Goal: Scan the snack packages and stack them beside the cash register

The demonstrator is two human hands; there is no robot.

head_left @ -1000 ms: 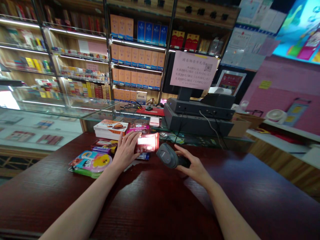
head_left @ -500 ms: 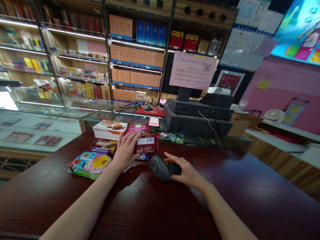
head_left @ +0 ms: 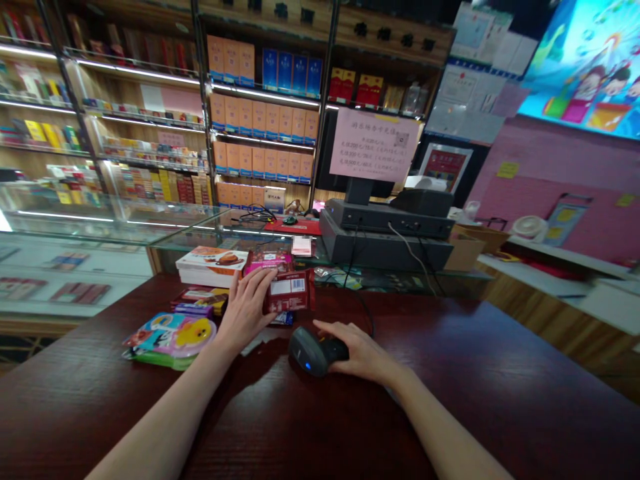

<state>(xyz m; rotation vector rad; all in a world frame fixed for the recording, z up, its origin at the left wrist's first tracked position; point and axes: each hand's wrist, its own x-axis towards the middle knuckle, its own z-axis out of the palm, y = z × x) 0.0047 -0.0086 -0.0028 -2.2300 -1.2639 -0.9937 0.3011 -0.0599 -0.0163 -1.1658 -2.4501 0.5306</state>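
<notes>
My left hand grips a dark red snack packet by its left edge, tilted up so its white barcode label faces me. My right hand is wrapped round the handle of a dark grey barcode scanner, which rests low on the dark wooden counter with a small blue light showing. The scanner lies just below and right of the packet, apart from it.
Left of my left hand lie a colourful cartoon packet, a stack of snack packs and a white box. Behind stand a glass display case, a black till with screen and stocked shelves.
The scanner's red light on the packet has gone out. My right hand has lowered the scanner down and left onto the counter. My left hand keeps the packet in place.
</notes>
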